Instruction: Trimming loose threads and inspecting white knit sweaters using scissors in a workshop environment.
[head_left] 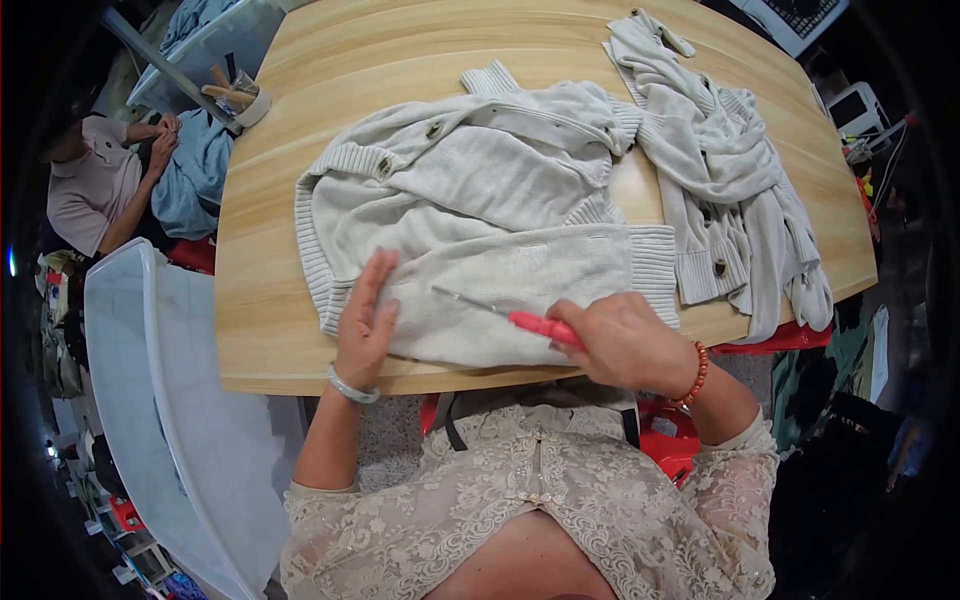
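Observation:
A cream knitted cardigan (480, 195) with dark buttons and ribbed edges lies spread near the table's front edge. My left hand (366, 315) rests on its lower left part, with fingers outstretched and nothing held. Above the sleeve, my right hand (632, 345) is closed round the red handle of a hand tool (545, 327). The tool's thin metal shaft points left across the sleeve toward my left hand; I cannot tell its tip's exact shape. The sleeve's ribbed cuff (655, 270) lies just beyond my right hand.
Another cream cardigan (715, 160) lies bunched on the right of the wooden table (400, 45). A cup of tools (253, 106) stands at its far left edge. Left are a white plastic bin (125, 330) and a co-worker (105, 180) handling blue fabric (197, 165).

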